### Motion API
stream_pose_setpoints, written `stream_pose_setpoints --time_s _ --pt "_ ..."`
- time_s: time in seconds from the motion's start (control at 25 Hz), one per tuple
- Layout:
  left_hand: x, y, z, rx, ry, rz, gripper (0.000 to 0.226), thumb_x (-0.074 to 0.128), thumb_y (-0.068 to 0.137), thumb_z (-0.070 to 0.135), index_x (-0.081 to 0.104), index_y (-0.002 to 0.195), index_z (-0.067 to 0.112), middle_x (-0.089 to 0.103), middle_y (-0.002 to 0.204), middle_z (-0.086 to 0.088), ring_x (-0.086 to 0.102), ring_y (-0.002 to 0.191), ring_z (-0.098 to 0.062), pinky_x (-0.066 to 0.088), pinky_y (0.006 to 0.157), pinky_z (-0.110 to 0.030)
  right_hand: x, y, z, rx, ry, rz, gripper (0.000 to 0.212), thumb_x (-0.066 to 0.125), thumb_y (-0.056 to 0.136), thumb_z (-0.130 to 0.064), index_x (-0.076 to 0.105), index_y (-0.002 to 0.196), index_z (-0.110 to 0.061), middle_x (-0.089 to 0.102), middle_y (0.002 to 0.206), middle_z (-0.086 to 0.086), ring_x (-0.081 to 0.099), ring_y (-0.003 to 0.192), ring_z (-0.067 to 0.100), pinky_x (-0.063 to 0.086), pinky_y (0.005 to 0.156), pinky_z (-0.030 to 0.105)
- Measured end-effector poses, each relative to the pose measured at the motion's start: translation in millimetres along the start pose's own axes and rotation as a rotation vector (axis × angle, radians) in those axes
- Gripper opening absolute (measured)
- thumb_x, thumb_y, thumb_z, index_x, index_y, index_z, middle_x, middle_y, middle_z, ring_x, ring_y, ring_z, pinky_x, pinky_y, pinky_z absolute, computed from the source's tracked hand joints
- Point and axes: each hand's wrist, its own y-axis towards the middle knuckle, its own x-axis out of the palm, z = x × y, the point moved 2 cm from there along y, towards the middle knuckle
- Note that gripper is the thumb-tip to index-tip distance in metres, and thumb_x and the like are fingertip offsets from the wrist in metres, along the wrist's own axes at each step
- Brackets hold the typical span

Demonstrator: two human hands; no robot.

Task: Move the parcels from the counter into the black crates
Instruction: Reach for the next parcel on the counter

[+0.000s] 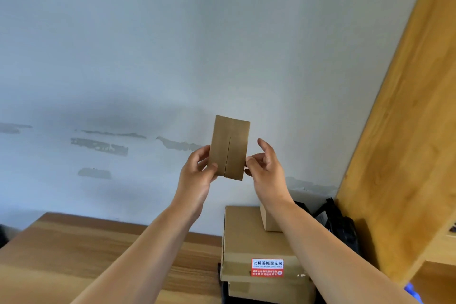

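Note:
A small brown cardboard parcel point(230, 147) is held up in front of the wall, standing on end. My left hand point(196, 175) grips its lower left edge with thumb in front. My right hand point(265, 166) pinches its lower right edge, the other fingers spread loosely. Below, a large flat cardboard parcel point(249, 242) with a red and white sticker lies on another box point(269, 291). A small brown box point(270, 219) sits on top of it, partly hidden by my right forearm. No black crate is plainly visible.
A wooden counter point(98, 254) stretches to the left and front. A tall wooden panel point(407, 131) rises on the right. A black bag point(340, 224) lies between the stacked boxes and that panel. The pale wall point(172, 44) behind has patches of peeled paint.

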Motion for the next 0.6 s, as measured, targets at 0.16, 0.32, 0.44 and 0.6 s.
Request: stream_pose_setpoints --time_s 0.16,0.32,0.44,0.6 --pt "-13.9 -0.6 10.6 0.060 0.089 -0.002 0.055 0.055 0.081 -0.010 0.062 0.122 0.025 0.066 0.117 0.013 0.058 0.113 0.001 0.049 0.094 -0.027 3.9 -4.4 -16.0 0.046 0.116 -0.067 0.031 0.042 0.101 -0.029 0.047 0.132 -0.028 0.062 0.100 0.001 0.064 0.097 0.020 0.051 0.091 0.037" --pt "-21.9 1.8 19.9 0.015 0.015 0.023 0.040 0.054 0.082 -0.007 0.070 0.096 0.027 0.070 0.101 0.009 0.063 0.101 -0.009 0.051 0.093 -0.042 5.5 -11.2 -23.7 0.094 0.205 -0.069 0.027 0.035 0.102 -0.038 0.057 0.105 -0.023 0.060 0.095 -0.004 0.062 0.089 0.017 0.052 0.088 0.041" --pt "-21.4 -1.8 23.1 -0.018 0.004 -0.008 0.015 0.049 0.097 0.019 0.065 0.097 0.019 0.065 0.097 0.002 0.060 0.094 -0.011 0.047 0.096 -0.046 7.4 -14.9 -23.8 0.081 0.214 -0.076 0.017 0.045 0.100 -0.032 0.058 0.109 -0.028 0.062 0.099 -0.001 0.063 0.097 0.018 0.051 0.089 0.038" --pt "-26.0 -3.4 19.8 -0.027 0.034 -0.038 0.021 0.045 0.098 0.039 0.058 0.103 0.022 0.061 0.108 0.008 0.056 0.105 -0.008 0.045 0.099 -0.040 9.5 -21.2 -23.9 0.021 0.167 -0.086 0.034 0.059 0.088 -0.002 0.060 0.107 -0.030 0.066 0.102 0.000 0.064 0.093 0.010 0.052 0.081 0.024"
